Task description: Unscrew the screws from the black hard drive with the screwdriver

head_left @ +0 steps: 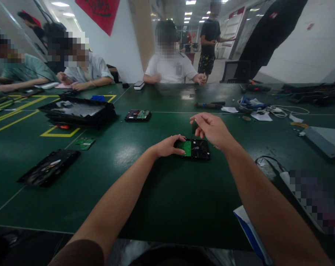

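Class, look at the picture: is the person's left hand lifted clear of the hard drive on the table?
No, the left hand rests on the left edge of the hard drive, which lies flat on the green table.
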Demonstrator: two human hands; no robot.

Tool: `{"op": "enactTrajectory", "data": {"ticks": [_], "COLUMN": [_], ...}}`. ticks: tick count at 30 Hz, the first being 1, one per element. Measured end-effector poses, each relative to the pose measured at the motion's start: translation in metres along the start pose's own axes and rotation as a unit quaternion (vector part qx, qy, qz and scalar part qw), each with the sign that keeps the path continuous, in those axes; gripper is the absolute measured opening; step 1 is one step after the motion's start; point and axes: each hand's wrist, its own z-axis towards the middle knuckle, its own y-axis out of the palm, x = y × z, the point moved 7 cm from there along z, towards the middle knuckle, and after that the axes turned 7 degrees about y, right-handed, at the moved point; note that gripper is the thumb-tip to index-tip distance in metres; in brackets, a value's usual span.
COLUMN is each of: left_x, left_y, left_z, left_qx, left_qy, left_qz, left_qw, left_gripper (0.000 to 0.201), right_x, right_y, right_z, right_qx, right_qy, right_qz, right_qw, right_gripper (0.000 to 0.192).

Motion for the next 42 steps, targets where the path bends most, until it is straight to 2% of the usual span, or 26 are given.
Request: {"op": "enactTrajectory", "data": {"ticks": [4,7,10,14,17,20,24,28,36,39,42], "left_x": [0.000,0.000,-0.002,-0.005,-0.005,-0.003,-0.002,-0.002,-0.001,0.000,0.002], "left_y": [0.000,0.000,0.000,0.001,0.001,0.000,0.000,0.000,-0.001,-0.001,-0.001], "left_z": [0.000,0.000,0.001,0.001,0.001,0.001,0.000,0.000,0.000,0.000,0.000], "left_qx": [-0.002,-0.003,-0.002,0.003,0.000,-0.003,-0.003,-0.005,-0.008,-0.006,-0.003], "left_qy": [0.000,0.001,0.003,0.009,0.011,0.011,0.003,-0.002,0.005,0.003,0.001], "left_qz": [0.003,0.003,0.002,0.004,0.011,0.011,0.003,0.003,0.014,0.011,0.008], "left_qw": [1.000,1.000,1.000,1.000,1.000,1.000,1.000,1.000,1.000,1.000,1.000], "left_gripper": [0.065,0.066,0.067,0.066,0.067,0.067,0.067,0.066,0.066,0.066,0.065], "right_x": [0.004,0.007,0.005,-0.002,-0.004,-0.003,0.000,0.007,-0.002,-0.003,-0.001], "right_y": [-0.012,-0.015,-0.010,0.002,0.005,0.001,-0.011,-0.017,-0.002,-0.001,-0.004], "right_z": [0.002,0.003,0.002,-0.001,-0.002,0.000,0.001,0.002,-0.001,0.000,0.001], "right_qx": [0.064,0.082,0.059,-0.007,-0.023,-0.002,0.064,0.099,0.014,0.010,0.018], "right_qy": [-0.003,0.012,0.006,0.000,-0.002,-0.007,-0.016,0.013,0.006,0.005,-0.002], "right_qz": [-0.063,-0.062,-0.038,0.021,0.043,0.016,-0.055,-0.055,0.027,0.037,0.003], "right_qw": [0.996,0.995,0.998,1.000,0.999,1.000,0.996,0.993,1.000,0.999,1.000], "right_gripper": [0.036,0.035,0.032,0.034,0.036,0.038,0.035,0.032,0.032,0.033,0.034]}}
